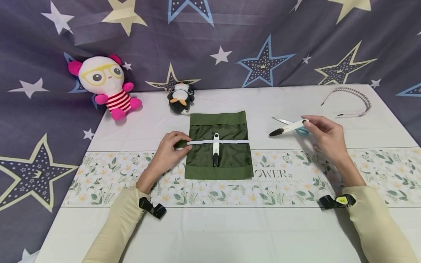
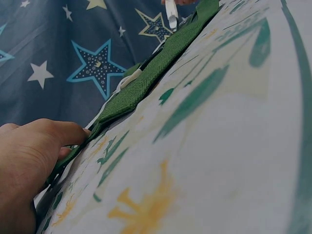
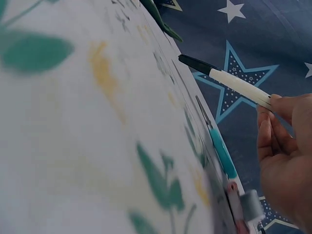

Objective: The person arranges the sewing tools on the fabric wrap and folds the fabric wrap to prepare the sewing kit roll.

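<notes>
A green cloth panel (image 1: 200,159) lies flat on the table, crossed by a white elastic band (image 1: 233,141). On the cloth, a white pen-like stick with a black tip (image 1: 215,149) lies upright across the band. My left hand (image 1: 166,149) pinches the panel's left edge, thumb and fingers at the band's end. Raised to the right, my right hand (image 1: 325,137) holds a second white stick with a black tip (image 3: 239,87) by its rear end, the tip pointing left. Scissors with blue handles (image 3: 222,151) lie beneath it, partly covered by the stick in the head view.
A beaded headband (image 1: 358,93) lies at the back right. A penguin toy (image 1: 180,98) stands behind the cloth, and a pink-and-white plush (image 1: 108,86) sits at the back left. Small silver (image 3: 251,204) and pink things lie below the right hand. A starry curtain (image 1: 197,47) hangs behind.
</notes>
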The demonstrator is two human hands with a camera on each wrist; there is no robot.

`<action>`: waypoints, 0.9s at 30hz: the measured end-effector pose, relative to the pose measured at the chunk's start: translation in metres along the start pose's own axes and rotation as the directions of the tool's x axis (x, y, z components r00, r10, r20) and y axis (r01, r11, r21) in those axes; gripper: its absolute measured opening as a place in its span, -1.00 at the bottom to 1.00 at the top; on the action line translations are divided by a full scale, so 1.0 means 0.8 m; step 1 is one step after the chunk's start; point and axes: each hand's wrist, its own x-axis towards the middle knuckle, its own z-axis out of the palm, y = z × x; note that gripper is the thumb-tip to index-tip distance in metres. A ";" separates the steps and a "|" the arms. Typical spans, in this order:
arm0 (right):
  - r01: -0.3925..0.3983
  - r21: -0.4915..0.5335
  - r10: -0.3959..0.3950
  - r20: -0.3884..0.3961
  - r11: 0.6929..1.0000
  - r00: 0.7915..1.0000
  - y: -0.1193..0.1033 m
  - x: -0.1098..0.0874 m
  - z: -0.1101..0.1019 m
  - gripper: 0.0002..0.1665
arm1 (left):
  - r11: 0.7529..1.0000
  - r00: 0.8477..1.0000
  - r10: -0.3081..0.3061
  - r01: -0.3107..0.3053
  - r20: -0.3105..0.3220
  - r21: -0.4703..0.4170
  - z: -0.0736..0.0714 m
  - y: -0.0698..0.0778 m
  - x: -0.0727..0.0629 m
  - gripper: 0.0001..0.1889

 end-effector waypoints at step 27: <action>-0.038 0.246 0.011 0.111 0.968 0.994 -0.029 0.037 0.079 -0.68 | 1.000 1.000 0.008 -0.008 -0.007 -0.008 0.001 -0.002 -0.001 -0.78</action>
